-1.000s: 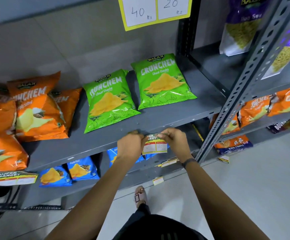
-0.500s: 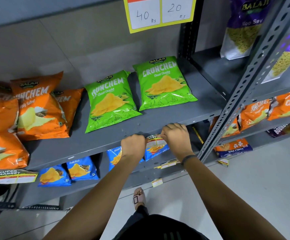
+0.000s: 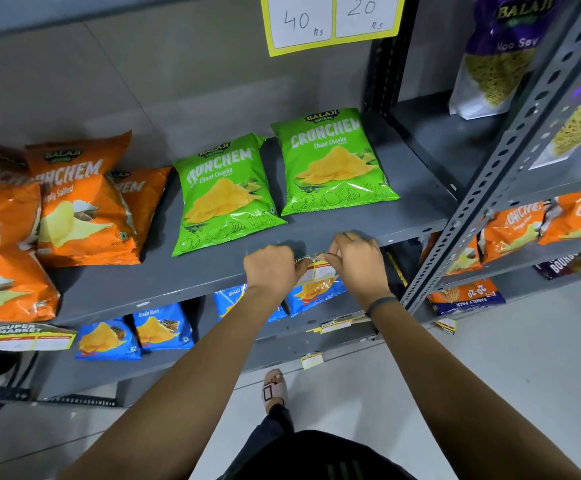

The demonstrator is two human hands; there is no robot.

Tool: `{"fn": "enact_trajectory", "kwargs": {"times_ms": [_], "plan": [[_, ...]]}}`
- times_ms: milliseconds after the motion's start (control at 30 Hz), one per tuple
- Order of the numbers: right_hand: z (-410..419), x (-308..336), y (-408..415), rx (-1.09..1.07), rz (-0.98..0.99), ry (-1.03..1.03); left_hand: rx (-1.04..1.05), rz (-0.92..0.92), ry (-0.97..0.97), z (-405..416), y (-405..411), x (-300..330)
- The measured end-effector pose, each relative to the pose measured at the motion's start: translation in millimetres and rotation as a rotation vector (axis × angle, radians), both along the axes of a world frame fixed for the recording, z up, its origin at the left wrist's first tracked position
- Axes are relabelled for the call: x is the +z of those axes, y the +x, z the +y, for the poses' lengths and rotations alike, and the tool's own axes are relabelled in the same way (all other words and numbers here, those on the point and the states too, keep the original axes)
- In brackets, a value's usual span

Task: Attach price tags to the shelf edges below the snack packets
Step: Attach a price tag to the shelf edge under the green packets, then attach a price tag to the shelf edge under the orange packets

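Both hands are at the front edge of the grey shelf (image 3: 192, 271). The left hand (image 3: 271, 270) is curled closed on the left end of a price tag (image 3: 315, 271); the right hand (image 3: 356, 263) pinches its upper right corner between fingertips. The tag, printed red and yellow in a clear sleeve, hangs just at the shelf lip, in front of a blue packet (image 3: 317, 292) on the level below. Whether it is already stuck down cannot be told; the hands cover its top margin.

Assessment: the step in hand is seating the tag on the lip below the green packets (image 3: 334, 164). To do it well, hold the tag level with the shelf edge, centre it under the packet it prices, then press outward from the middle so the sleeve lies flat. It appears to sit below the gap between the two green packets, nearer the right one; placement should be confirmed before release.

Further left on the same lip, a fitted tag (image 3: 31, 337) hangs below the orange packets (image 3: 81, 199). Smaller tags (image 3: 311, 360) show on the lower shelf edges. Above, a yellow-bordered sign (image 3: 330, 19) reads 40 and 20 Rs.
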State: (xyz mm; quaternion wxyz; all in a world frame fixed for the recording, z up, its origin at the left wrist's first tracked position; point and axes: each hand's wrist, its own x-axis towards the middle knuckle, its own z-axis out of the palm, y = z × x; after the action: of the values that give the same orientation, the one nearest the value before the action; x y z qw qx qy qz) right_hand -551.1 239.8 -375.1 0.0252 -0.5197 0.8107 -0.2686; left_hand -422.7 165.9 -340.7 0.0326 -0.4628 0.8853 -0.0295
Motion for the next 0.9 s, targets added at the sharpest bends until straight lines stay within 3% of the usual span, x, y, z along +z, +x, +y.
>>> {"fn": "enact_trajectory", "kwargs": {"times_ms": [333, 567, 733, 833, 900], "plan": [[5.3, 0.1, 64.8, -0.131, -0.208, -0.130, 0.030, 0.107, 0.073, -8.1, 49.4, 0.4], [-52.9, -17.5, 184.6, 0.053, -0.403, -0.047, 0.235, 0.375, -0.087, -44.7, 213.6, -1.2], [-103.8, -33.1, 314.0, 0.136, -0.644, 0.072, 0.260, 0.309, -0.386, -84.0, 342.0, -0.7], [-127.4, -36.0, 382.2, 0.140, -0.822, 0.100, 0.407, 0.269, -0.343, -104.9, 401.3, -0.1], [-141.6, -35.6, 411.2, 0.111, -0.946, 0.083, 0.387, 0.292, -0.230, -119.5, 425.9, -2.0]]}}
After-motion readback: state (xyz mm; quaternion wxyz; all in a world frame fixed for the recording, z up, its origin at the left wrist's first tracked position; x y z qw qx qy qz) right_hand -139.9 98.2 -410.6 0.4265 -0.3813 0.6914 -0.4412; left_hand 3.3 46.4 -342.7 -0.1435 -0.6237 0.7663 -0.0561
